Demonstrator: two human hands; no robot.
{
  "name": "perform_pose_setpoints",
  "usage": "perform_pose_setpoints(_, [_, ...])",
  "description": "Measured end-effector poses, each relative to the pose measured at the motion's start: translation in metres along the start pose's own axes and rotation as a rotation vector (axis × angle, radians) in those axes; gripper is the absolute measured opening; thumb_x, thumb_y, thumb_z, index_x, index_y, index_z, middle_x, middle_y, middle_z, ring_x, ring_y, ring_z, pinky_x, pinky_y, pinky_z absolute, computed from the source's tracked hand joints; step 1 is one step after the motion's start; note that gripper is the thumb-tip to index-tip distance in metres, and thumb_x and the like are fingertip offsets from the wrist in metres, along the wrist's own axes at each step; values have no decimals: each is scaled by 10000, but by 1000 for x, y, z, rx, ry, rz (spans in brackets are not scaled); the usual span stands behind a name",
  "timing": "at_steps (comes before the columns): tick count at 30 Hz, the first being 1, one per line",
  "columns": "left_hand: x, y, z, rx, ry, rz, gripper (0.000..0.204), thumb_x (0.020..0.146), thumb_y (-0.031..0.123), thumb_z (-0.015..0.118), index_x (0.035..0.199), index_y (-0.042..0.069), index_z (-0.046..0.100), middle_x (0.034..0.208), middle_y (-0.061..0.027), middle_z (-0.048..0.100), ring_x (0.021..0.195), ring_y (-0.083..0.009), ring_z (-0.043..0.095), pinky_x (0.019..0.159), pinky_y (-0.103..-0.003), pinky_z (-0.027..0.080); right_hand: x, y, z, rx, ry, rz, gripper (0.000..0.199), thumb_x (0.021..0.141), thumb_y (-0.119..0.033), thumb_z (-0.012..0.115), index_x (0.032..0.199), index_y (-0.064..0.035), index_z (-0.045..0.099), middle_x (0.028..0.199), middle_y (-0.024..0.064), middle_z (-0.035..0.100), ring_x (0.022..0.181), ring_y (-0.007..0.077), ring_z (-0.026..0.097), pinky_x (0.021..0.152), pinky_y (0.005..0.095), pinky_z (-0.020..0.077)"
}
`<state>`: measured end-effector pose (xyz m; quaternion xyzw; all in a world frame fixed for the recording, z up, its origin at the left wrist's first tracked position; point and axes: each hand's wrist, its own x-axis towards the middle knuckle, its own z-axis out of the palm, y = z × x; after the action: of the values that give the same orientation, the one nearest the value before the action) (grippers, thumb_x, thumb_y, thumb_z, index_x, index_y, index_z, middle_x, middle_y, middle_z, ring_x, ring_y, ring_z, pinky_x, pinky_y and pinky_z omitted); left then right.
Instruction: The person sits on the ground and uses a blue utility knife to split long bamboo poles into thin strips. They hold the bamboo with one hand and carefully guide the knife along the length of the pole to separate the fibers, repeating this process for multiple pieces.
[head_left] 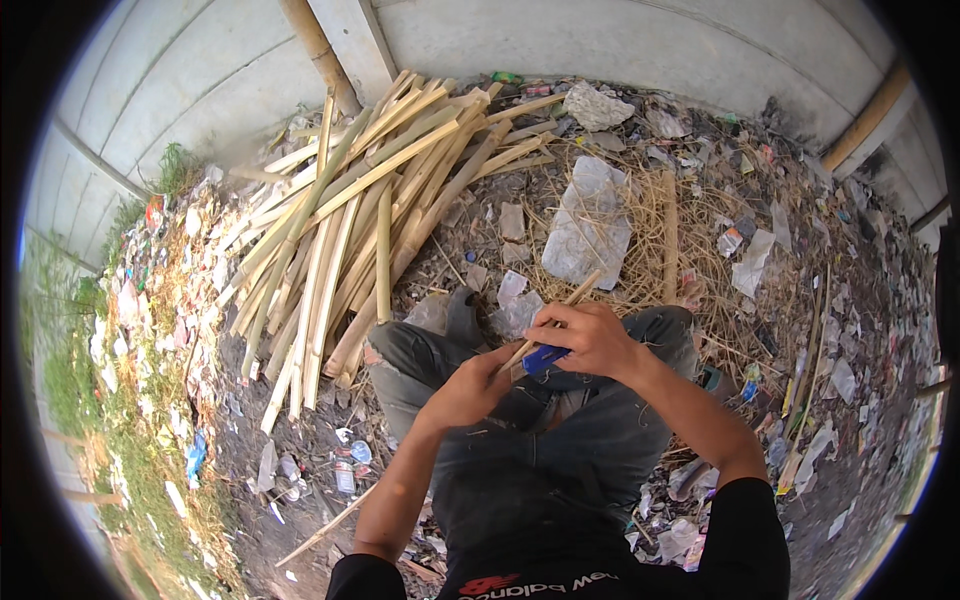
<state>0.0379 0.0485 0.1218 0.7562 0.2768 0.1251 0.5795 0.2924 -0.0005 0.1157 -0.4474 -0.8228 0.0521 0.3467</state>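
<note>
I sit with my legs folded, and both hands meet above my lap. My left hand is closed round the lower end of a thin bamboo strip, which slants up and away to the right. Over that strip curl the fingers of my right hand. A small blue tool, perhaps a cutter handle, is gripped beneath the right fingers and lies against the strip; its blade, if any, is hidden. A large heap of split bamboo strips lies ahead to the left, one piece reaching my left knee.
Straw-like shavings surround a pale flat slab ahead. A rough rock sits near the grey wall. Plastic litter covers the ground on both sides. One thin stick lies by my left forearm, and greenery grows far left.
</note>
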Motion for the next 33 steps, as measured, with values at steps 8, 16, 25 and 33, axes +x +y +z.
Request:
perform_pose_setpoints(8, [-2, -6, 2, 59, -39, -27, 559, 955, 2, 582, 1512, 49, 565, 974, -129, 688, 854, -181, 614, 820, -347, 518, -5, 7, 7, 99, -75, 4, 283, 690, -114, 787, 971, -139, 766, 934, -17, 705, 698, 246, 710, 594, 372, 552])
perform_pose_setpoints(16, [11, 12, 4, 103, 50, 29, 373, 1041, 110, 601, 1401, 11, 601, 796, -231, 651, 702, -367, 655, 691, -453, 503, 3, -2, 24, 382, 331, 269, 177, 692, 46, 655, 836, -34, 722, 822, 105, 700, 683, 299, 684, 618, 345, 533])
perform_pose_setpoints(25, [16, 13, -1, 143, 151, 76, 403, 1036, 100, 603, 1426, -2, 585, 765, -271, 648, 720, -465, 670, 674, -485, 508, 12, 6, 31, 524, 490, 469, 51, 886, 53, 761, 850, 20, 747, 837, 117, 754, 706, 208, 699, 664, 331, 547])
perform_pose_setpoints(33, [2, 17, -10, 170, 128, 34, 436, 1045, 123, 600, 1463, 5, 570, 776, -269, 644, 731, -454, 676, 712, -466, 528, 9, 31, -8, 1400, 836, 713, 193, 991, -125, 762, 892, 27, 695, 750, 61, 695, 490, 79, 500, 510, 282, 407])
